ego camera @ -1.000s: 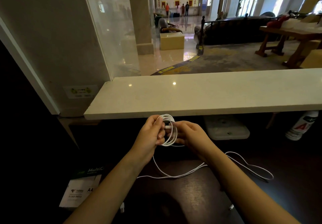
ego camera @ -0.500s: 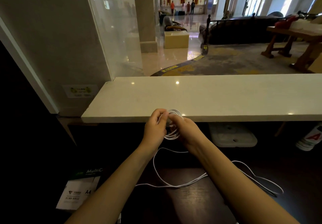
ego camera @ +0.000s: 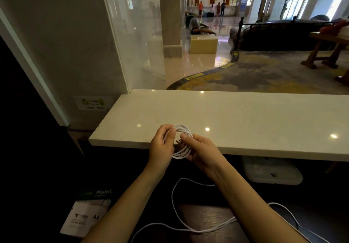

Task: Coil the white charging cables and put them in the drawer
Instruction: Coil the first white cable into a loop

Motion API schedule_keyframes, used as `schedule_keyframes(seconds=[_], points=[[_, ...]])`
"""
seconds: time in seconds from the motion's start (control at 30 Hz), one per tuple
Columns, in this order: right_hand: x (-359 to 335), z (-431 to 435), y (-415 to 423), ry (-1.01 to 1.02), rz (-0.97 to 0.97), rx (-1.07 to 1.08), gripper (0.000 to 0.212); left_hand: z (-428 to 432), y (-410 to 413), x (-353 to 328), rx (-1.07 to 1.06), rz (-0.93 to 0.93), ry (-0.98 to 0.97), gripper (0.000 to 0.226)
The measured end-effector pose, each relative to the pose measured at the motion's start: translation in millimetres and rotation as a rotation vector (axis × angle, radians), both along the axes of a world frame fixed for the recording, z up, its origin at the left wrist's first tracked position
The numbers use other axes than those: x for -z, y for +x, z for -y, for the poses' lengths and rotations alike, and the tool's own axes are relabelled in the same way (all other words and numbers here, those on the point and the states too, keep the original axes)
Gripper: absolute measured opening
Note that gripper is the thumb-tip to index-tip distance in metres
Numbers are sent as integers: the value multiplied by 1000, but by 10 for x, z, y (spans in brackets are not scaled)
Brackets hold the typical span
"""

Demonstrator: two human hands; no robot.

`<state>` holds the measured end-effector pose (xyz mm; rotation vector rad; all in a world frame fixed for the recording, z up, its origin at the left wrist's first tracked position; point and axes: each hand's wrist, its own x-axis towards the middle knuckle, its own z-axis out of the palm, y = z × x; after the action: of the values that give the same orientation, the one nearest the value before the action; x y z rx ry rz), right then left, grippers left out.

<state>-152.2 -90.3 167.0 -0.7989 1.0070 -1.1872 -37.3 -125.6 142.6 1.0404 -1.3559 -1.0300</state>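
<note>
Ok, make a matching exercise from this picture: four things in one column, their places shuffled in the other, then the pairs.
Things
1. coil
2. loose cable
3. paper pack
4. white box

Places
A. under the counter, to the right
B. held by the left hand and right hand
C. lower left of the view
D. trailing over the desk below the arms

Pairs: 1-B, 2-D, 3-C, 4-A
</note>
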Motion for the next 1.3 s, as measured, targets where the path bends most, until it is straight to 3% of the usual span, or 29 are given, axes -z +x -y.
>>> schedule_keyframes(seconds=[0.43, 0.5, 0.67, 0.87, 0.97, 1.17, 1.3], points=[[-152, 49, 286, -17, 105, 57, 17, 17, 164, -99, -20, -68, 32, 12], [-145, 20, 348, -71, -33, 79, 14, -29, 201, -135, 0, -116, 60, 12], [-57, 24, 358, -324, -824, 158, 17, -73, 377, -249, 116, -283, 146, 7], [-66, -157, 487, -431, -1601, 155, 37, -104, 537, -253, 167, -405, 218, 16], [-88, -292, 548, -511, -1717, 143, 32, -100, 579, -223, 134, -374, 224, 20], [-91, -501, 641, -498, -1786, 178, 48, -203, 643, -174, 126, -277, 190, 24], [-105, -565, 540, -455, -1626, 104, 47, -279, 839, -173, 360, -51, 76, 23]])
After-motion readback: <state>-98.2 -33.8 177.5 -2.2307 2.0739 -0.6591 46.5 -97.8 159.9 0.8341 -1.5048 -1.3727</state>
